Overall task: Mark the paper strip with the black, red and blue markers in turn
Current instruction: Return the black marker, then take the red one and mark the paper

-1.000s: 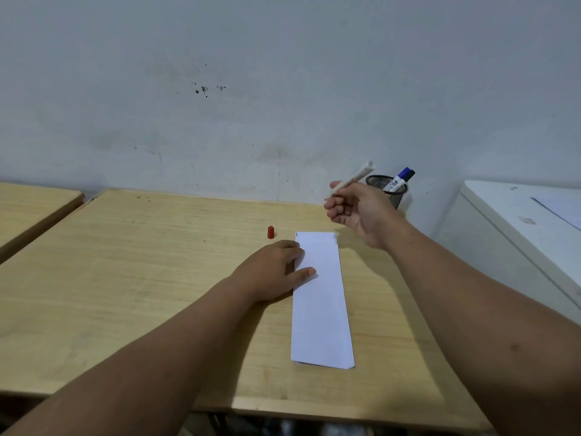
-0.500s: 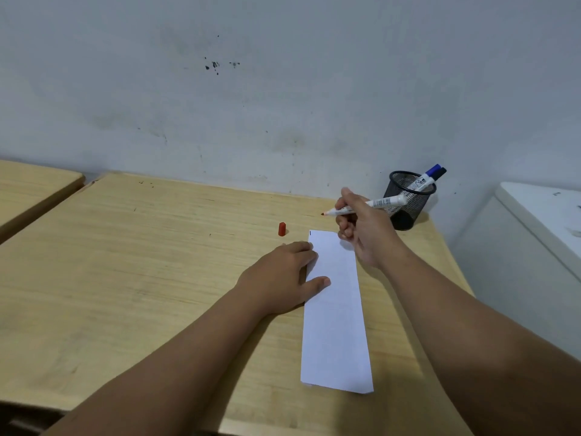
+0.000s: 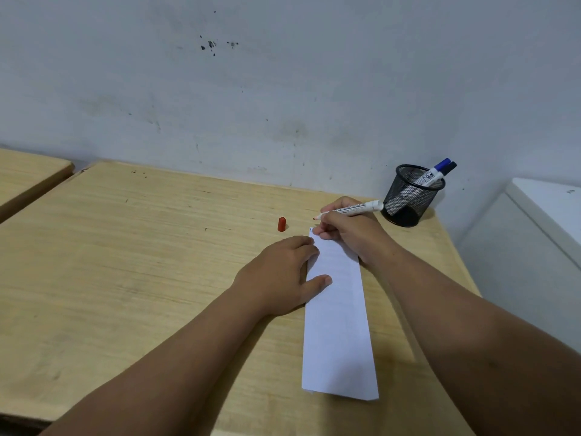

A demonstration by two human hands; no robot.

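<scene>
A long white paper strip (image 3: 338, 328) lies lengthwise on the wooden desk (image 3: 132, 265), with a short dark mark at its far left corner. My left hand (image 3: 283, 275) lies flat on the strip's left edge and pins it down. My right hand (image 3: 352, 231) grips the uncapped red marker (image 3: 352, 210) near the strip's far end, its red tip pointing left just above the desk. The red cap (image 3: 282, 224) stands on the desk left of the strip. The blue marker (image 3: 435, 173) and the black marker (image 3: 450, 167) lean in the black mesh pen cup (image 3: 410, 196).
The desk meets a scuffed grey wall at the back. A second wooden desk (image 3: 28, 174) stands to the left across a narrow gap. A white cabinet (image 3: 544, 221) stands close on the right, beside the pen cup.
My right hand came down from in front of the pen cup to the strip's far end and turned the red marker's tip leftward and low. My left hand stayed on the paper.
</scene>
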